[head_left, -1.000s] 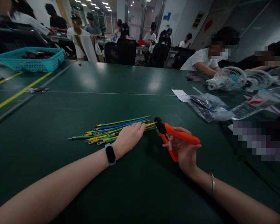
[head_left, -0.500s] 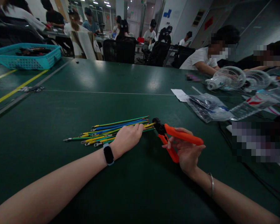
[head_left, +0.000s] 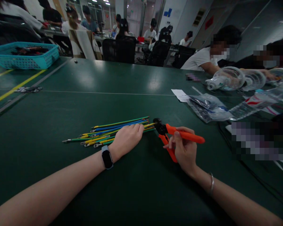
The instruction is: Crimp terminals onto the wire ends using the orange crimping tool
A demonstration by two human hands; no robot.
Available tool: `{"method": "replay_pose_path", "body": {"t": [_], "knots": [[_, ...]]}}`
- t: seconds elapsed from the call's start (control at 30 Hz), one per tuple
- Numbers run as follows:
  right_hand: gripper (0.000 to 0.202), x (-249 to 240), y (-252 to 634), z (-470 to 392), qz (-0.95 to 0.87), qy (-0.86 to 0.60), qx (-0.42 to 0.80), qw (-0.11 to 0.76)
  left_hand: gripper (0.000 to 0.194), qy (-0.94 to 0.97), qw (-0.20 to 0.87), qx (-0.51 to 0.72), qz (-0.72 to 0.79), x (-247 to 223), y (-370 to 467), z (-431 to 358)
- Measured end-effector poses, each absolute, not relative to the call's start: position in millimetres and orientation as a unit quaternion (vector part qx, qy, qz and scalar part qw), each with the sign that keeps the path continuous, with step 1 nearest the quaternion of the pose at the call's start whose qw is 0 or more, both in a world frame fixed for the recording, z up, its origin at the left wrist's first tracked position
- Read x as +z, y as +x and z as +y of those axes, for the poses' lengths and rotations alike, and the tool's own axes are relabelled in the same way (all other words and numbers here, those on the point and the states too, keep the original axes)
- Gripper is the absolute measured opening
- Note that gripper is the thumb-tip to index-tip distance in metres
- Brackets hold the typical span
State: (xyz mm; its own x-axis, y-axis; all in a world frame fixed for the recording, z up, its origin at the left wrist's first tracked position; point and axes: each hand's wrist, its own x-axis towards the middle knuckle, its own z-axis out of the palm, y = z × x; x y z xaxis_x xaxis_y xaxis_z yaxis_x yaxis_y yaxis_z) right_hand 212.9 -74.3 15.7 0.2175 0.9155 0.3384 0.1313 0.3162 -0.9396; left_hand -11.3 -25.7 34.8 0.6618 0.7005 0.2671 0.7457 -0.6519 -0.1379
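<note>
Left hand (head_left: 128, 139) over wires (head_left: 102, 138), grip unclear; right hand (head_left: 185, 153) holding pliers (head_left: 171, 129) at yellow wire end (head_left: 150, 125): apparently lining-up step; squeeze calls for steadiness.

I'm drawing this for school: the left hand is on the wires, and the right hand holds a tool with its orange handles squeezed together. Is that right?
Not quite: the orange handles aren't squeezed together; the head view shows them spread apart. The rest is right: the left hand is on the wires, and the right hand holds the tool.
</note>
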Motion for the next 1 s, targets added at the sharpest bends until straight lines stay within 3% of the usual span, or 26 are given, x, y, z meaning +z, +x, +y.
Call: {"method": "replay_pose_path", "body": {"t": [0.23,0.57,0.87,1.0], "knots": [[0.014,15,218,-68,-0.544,-0.48,0.302,0.619,0.018,-0.866,0.125,-0.173,-0.451,43,-38,-5],[0.015,16,215,-70,-0.572,-0.46,0.307,0.606,0.029,-0.842,0.075,-0.143,-0.515,22,-47,22],[0.015,12,217,-68,-0.601,-0.43,0.32,0.593,0.074,-0.852,0.017,-0.12,-0.51,6,-32,-5],[0.013,18,224,-69,-0.611,-0.486,0.274,0.563,0.086,-0.853,-0.012,-0.08,-0.516,7,-28,-7]]}}
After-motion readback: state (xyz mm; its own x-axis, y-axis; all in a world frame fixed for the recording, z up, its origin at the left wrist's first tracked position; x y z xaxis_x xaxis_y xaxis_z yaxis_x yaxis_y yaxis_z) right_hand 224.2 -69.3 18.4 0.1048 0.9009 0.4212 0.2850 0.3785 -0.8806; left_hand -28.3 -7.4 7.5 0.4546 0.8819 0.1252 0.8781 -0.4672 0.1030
